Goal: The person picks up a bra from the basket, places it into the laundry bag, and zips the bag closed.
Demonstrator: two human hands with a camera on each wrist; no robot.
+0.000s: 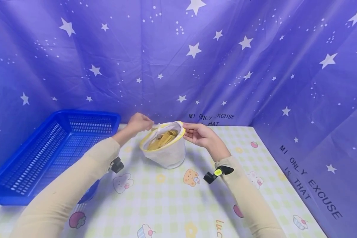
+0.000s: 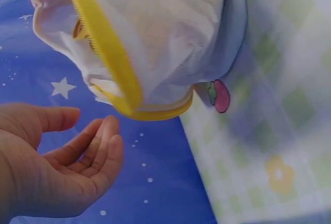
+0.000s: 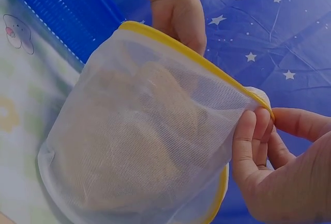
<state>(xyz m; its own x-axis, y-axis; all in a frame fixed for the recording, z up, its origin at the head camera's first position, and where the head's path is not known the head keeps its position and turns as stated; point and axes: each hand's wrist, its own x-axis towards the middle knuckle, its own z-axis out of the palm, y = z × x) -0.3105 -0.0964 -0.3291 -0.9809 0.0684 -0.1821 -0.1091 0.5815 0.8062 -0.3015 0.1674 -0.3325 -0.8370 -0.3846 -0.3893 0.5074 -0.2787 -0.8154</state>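
A white mesh laundry bag (image 1: pixel 169 157) with yellow zip edging stands on the table, its mouth gaping. Inside lies a mustard-yellow folded item (image 1: pixel 163 140), seen as a tan shape through the mesh in the right wrist view. My right hand (image 1: pixel 200 135) pinches the bag's yellow edge at the right, thumb against fingers (image 3: pixel 243 141). At the far left side of the mouth is my left hand (image 1: pixel 139 122). The left wrist view shows that hand (image 2: pixel 67 164) loosely curled beside the yellow edge, a gap between thumb and fingertips and nothing held.
To the left stands a blue plastic basket (image 1: pixel 114 115) with slotted walls, partly behind my left sleeve (image 1: pixel 77 178). A checked cartoon-print cloth (image 1: pixel 166 211) covers the table. Purple-blue star-print curtains (image 1: pixel 163 59) hang behind and to the right.
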